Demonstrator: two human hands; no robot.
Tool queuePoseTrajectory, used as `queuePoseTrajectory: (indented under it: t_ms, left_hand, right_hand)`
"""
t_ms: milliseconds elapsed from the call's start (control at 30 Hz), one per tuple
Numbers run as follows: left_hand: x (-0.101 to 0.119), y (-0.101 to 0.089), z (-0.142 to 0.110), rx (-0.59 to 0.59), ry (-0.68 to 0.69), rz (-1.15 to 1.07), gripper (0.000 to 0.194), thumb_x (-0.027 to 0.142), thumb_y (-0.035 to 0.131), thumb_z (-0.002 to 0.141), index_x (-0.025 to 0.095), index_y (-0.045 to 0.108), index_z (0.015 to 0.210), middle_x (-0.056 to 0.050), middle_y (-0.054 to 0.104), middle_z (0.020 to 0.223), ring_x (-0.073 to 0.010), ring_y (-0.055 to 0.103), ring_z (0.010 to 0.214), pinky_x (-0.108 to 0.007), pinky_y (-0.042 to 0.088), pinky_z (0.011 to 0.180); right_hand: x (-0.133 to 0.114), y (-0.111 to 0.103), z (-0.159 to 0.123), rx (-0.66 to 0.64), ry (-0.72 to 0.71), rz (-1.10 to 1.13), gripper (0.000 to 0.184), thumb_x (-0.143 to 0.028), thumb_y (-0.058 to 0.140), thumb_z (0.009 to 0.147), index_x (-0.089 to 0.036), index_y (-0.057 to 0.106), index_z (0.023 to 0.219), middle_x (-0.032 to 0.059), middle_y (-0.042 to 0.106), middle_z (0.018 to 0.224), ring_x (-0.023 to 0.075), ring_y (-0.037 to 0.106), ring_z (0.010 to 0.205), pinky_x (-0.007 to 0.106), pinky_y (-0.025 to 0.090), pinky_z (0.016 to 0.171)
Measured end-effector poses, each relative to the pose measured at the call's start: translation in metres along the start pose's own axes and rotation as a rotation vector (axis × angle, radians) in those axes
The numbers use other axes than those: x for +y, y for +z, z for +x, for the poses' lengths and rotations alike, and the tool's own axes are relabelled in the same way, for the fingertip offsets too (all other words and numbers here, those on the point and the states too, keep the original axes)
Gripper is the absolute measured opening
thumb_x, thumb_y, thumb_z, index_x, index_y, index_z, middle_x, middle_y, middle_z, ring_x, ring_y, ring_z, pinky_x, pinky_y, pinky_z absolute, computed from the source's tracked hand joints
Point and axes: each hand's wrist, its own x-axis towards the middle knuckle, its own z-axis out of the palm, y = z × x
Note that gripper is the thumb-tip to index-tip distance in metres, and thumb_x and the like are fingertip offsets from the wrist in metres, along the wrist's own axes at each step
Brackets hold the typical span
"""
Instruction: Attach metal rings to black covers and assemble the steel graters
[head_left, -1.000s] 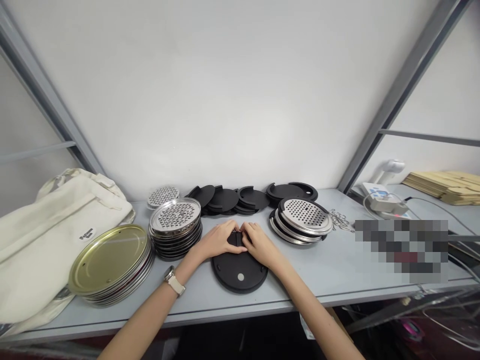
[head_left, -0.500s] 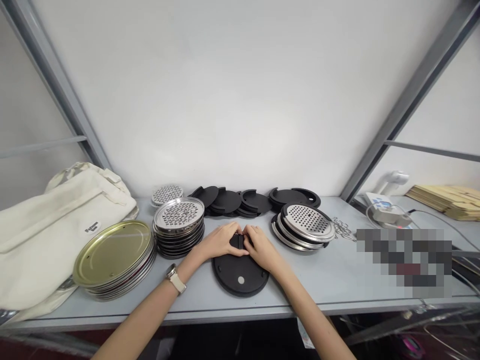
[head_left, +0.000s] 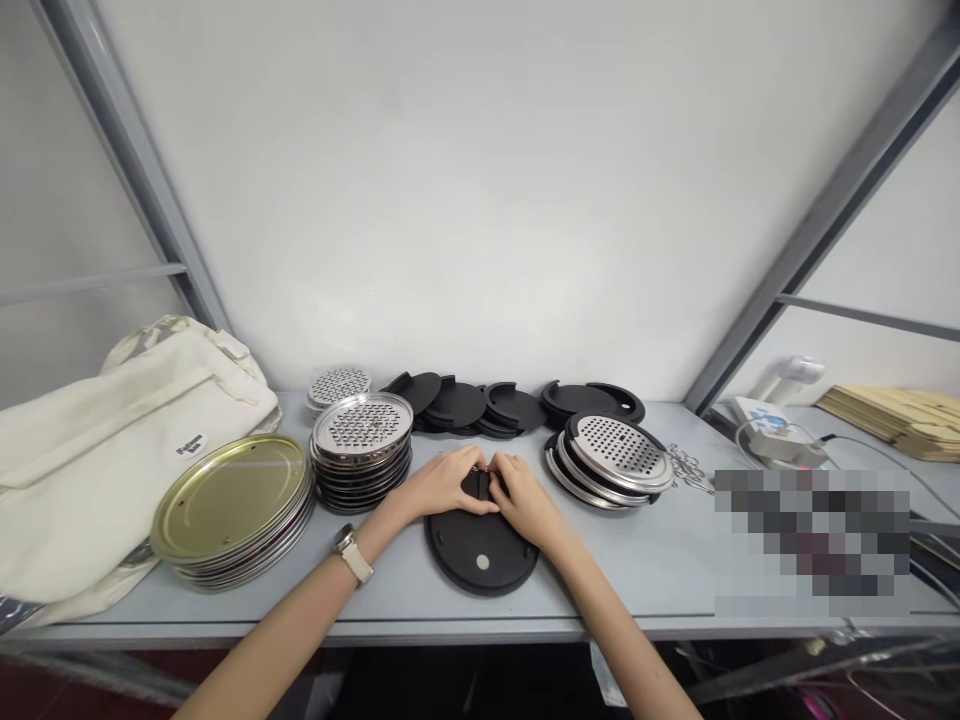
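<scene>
A black round base (head_left: 480, 560) lies flat on the table in front of me, with a pale round spot near its front edge. Over its far side, my left hand (head_left: 450, 484) and my right hand (head_left: 523, 500) meet with curled fingers. Thumbs and fingertips of both press together at a small dark block (head_left: 475, 486) on the base's far part. A tiny shiny bit shows between the fingertips, too small to name. The left wrist wears a watch (head_left: 348, 545).
Left stand a stack of round grater plates (head_left: 361, 428), a stack of gold-topped discs (head_left: 232, 500) and a cream bag (head_left: 112, 420). Behind lie black discs (head_left: 454, 405). To the right are more grater plates (head_left: 619, 448), metal loops (head_left: 686, 468) and a blurred-out patch.
The view has shifted slightly. Both hands stay at the far part of the black base, with little visible difference in their grip.
</scene>
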Motion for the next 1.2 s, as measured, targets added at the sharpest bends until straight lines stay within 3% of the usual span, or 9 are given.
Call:
queuePoseTrajectory:
  t_ms: [1200]
  left_hand:
    - [0.0013,-0.0006,0.0007,-0.042,-0.018,-0.018,0.042,0.051,0.069,0.074,0.021,0.051,0.097,-0.003,0.059,0.098,-0.0227,0.056,0.092,-0.033,0.043,0.080]
  right_hand:
    - [0.0004,-0.0005,0.0008,0.018,-0.014,0.043,0.012,-0.012,0.039,0.087,-0.022,0.044,0.083,0.0055,0.055,0.084,0.0216,0.049,0.082,0.034,0.045,0.074]
